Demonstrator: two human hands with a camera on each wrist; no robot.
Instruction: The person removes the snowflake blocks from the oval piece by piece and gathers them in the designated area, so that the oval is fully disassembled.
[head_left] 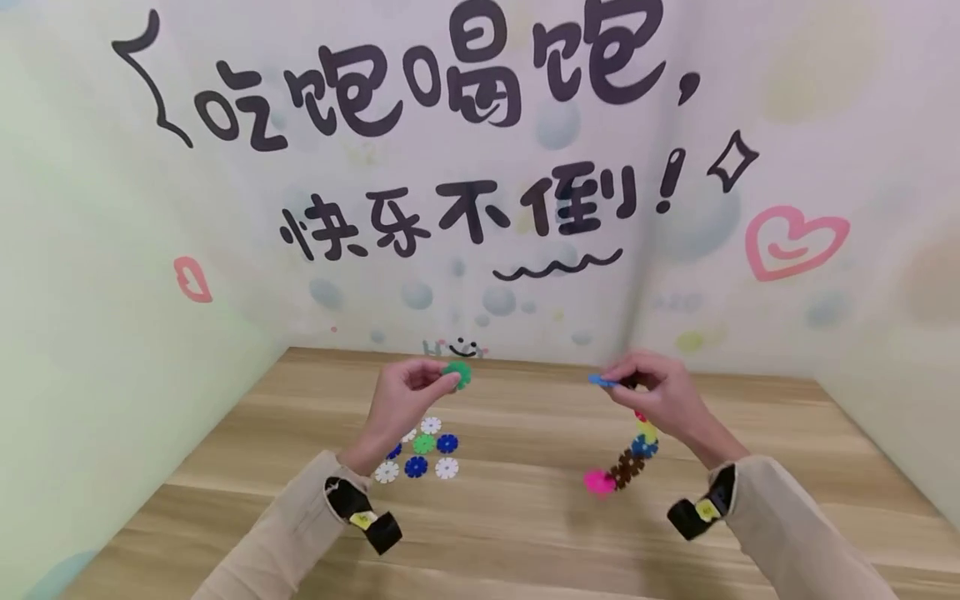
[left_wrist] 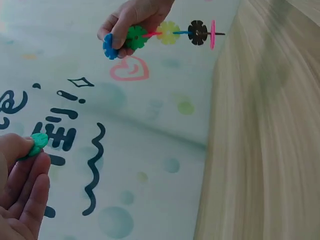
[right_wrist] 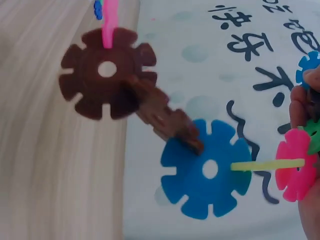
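Note:
Between thumb and fingers, my left hand (head_left: 401, 400) pinches a green notched plastic disc (head_left: 458, 375), held up above the table. My right hand (head_left: 663, 396) grips the upper end of a chain of slotted-together discs, with a blue disc (head_left: 598, 380) at its tip pointing left. Below that hand the chain curves down through a green disc (left_wrist: 135, 38), a red disc (right_wrist: 295, 165), a yellow disc (head_left: 647, 429), another blue disc (right_wrist: 187, 185), brown discs (right_wrist: 90, 95) and a pink disc (head_left: 599, 482) at the bottom. A gap separates the two hands.
Loose discs lie under and beside the left forearm: white (head_left: 447, 467), dark blue (head_left: 416, 467) and light green (head_left: 423, 443). The wooden table (head_left: 510, 533) meets a printed wall sheet (head_left: 525, 325) at the back. Pale walls stand on both sides.

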